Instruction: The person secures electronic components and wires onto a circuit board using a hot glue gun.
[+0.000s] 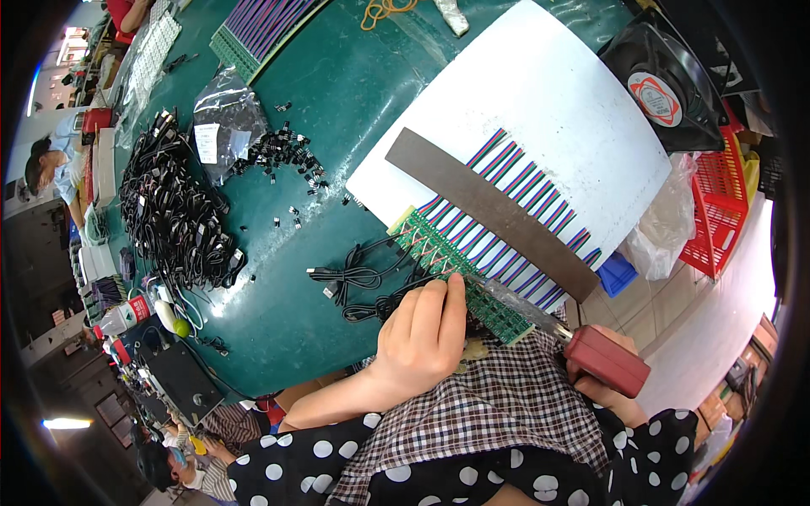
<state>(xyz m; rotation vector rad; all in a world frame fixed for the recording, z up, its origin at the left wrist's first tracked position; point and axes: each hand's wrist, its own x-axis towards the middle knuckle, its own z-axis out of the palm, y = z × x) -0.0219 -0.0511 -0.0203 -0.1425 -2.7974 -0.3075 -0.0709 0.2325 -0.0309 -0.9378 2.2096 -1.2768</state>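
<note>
My left hand (422, 337) is closed, its fingertips pressed together at the edge of a long green circuit board (426, 240); whatever lies between them is hidden. Thin red wires zigzag over the board's upper part. Multicoloured wire strips (506, 173) run from the board across a white sheet (540, 93), under a flat dark metal bar (498, 215). My right hand (603, 392) grips a tool with a boxy dark red handle (609, 361). The tool's grey, narrow front reaches over the board close to my left fingertips. Bundled black cables (359, 277) lie beside my left hand.
On the green table (312, 337) are a large heap of black cables (173, 202), small black connectors (287, 152) and a plastic bag (226, 122). More boards with wires (261, 34) lie at the back. A black fan (662, 84) and red crate (717, 211) stand right.
</note>
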